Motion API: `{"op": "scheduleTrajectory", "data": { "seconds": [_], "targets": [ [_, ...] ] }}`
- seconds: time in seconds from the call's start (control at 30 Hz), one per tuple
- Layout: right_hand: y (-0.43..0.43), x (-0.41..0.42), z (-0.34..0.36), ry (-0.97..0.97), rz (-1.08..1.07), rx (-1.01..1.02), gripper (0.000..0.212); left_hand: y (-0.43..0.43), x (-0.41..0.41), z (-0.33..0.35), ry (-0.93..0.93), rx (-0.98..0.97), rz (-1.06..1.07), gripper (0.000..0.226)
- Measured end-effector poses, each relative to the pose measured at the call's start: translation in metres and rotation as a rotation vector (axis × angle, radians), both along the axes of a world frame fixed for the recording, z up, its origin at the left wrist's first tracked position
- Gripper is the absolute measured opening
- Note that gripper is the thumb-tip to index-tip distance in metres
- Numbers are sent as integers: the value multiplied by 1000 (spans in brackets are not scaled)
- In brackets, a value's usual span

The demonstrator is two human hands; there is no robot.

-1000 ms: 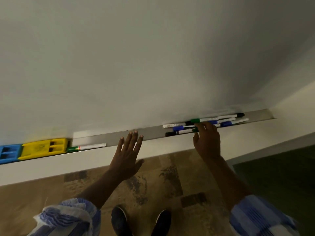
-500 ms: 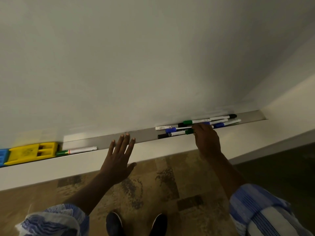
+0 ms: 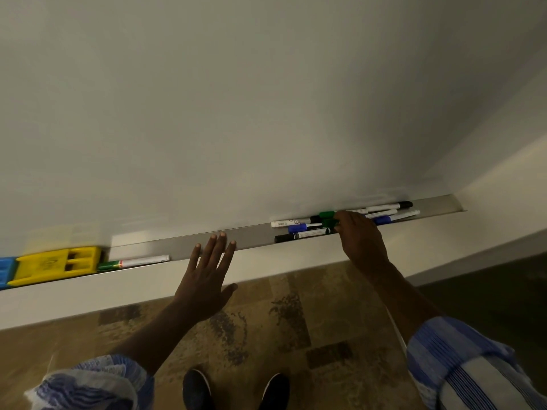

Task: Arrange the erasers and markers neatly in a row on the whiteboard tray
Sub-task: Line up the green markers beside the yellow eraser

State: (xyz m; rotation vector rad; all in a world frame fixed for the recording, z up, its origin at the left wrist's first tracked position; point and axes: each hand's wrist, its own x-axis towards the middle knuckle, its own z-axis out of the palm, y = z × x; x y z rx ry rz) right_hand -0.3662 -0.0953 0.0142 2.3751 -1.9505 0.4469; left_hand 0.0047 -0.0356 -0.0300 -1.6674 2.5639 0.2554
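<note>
A long grey whiteboard tray [image 3: 254, 236] runs across the view. At its left end sit a blue eraser [image 3: 6, 270] and a yellow eraser [image 3: 56, 264], with one green-capped marker [image 3: 133, 261] lying beside them. Several markers [image 3: 302, 229] with black, blue and green caps lie jumbled toward the right end. My right hand [image 3: 361, 238] rests on that pile, fingers curled over the green-capped ones; the grip itself is hidden. My left hand [image 3: 207, 276] is flat and spread, fingertips touching the tray's front edge at the middle.
The whiteboard [image 3: 236, 113] fills the upper view. A white ledge [image 3: 148, 285] runs under the tray. Below are patterned brown carpet [image 3: 266, 321], my two dark shoes [image 3: 236, 392] and a side wall [image 3: 503, 184] meeting the tray's right end.
The view has shifted slightly. My right hand has slid left along the marker pile onto the green caps. My left hand has stayed spread at the tray's edge.
</note>
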Motion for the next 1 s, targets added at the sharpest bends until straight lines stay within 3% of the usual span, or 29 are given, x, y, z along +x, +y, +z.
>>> {"op": "scheduleTrajectory", "data": {
  "seconds": [0.17,0.3,0.47,0.63,0.8,0.9,1.0],
  "targets": [
    [-3,10,13,-120,13,-67,19,1,0,3,-3,6,-4,90],
    [0,33,28,-399,-59,-15,24,0,-8,7,42,33,31,87],
    [19,87,48,-732,-32,-40,29,-5,-41,31,360,62,101,78],
    [38,136,55,-1105,-193,166,26,-19,-82,79,744,-20,91,59],
    [45,155,57,-1491,-230,351,23,-31,-86,106,822,-126,59,30],
    [42,153,52,-1431,-189,412,24,-33,-74,107,759,-144,79,29],
    [35,130,45,-1010,-109,256,20,-31,-58,102,685,-166,92,28]
  ]
}}
